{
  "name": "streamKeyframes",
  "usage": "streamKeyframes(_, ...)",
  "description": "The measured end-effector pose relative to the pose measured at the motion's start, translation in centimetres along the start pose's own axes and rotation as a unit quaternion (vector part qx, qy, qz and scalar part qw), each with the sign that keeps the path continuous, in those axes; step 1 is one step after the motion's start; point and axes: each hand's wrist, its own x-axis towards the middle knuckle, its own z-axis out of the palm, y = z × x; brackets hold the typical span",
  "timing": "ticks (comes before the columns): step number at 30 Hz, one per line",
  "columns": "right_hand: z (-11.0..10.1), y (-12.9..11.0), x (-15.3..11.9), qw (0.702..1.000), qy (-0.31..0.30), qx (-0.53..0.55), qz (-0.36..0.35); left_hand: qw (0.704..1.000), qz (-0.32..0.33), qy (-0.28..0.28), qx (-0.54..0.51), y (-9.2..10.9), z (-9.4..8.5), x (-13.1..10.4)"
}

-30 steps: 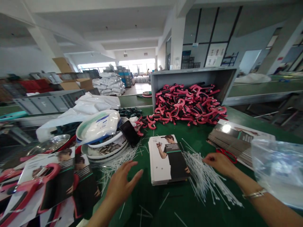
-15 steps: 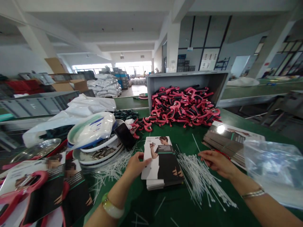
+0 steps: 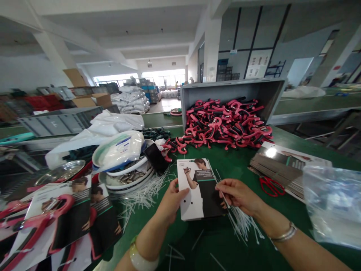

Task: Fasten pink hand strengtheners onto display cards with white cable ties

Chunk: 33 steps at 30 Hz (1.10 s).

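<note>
Printed card between hands, apparently left-held.

A factory workshop, by its piled sacks, grey crate and long green worktable.

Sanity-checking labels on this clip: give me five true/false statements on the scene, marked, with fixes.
1. The left hand grips the left edge of the top card. True.
2. The right hand holds the red scissors. False: it holds a thin white tie; the scissors lie by the card stack to the person's right.
3. Pink-and-black tools spill from a gray bin. True.
4. Both wrists are bare. False: the left has a pale bangle, the right a metal bracelet.
5. A clear plastic bag lies at the picture's right. True.
</note>
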Motion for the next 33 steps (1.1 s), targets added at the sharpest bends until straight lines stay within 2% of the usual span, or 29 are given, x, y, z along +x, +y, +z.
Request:
streamKeyframes(6, 1.8, 0.6, -0.9, 0.991, -0.051, -0.124, 0.009, 0.998, 0.022, 0.027, -0.045, -0.9, 1.4, -0.2)
streamKeyframes(11, 2.0, 1.2, -2.1, 0.983, -0.037, -0.179, 0.020, 0.995, 0.080, 0.021, -0.054, -1.1, 2.1, -0.9)
streamKeyframes(17, 1.9, 1.1, -2.9, 0.993, 0.002, -0.118, 0.012, 0.990, 0.138, 0.027, -0.026, -1.3, 2.3, -1.5)
streamKeyframes(23, 2.1, 0.8, -3.0, 0.998, 0.003, -0.067, 0.014, 0.979, 0.197, 0.036, 0.038, -0.8, 2.2, -2.1)
streamKeyframes(28, 2.8, 0.1, -3.2, 1.000, -0.002, 0.028, 0.006, 0.973, 0.225, 0.026, 0.051, -1.3, 2.3, -2.8)
streamKeyframes(30, 3.2, -0.1, -3.1, 0.999, -0.011, 0.048, -0.008, 0.976, 0.216, 0.013, 0.021, -1.4, 2.6, -3.0)
streamKeyframes(33, 3.9, 0.1, -2.3, 0.999, -0.017, 0.032, -0.023, 0.989, 0.140, -0.015, -0.039, -1.4, 3.2, -3.2)
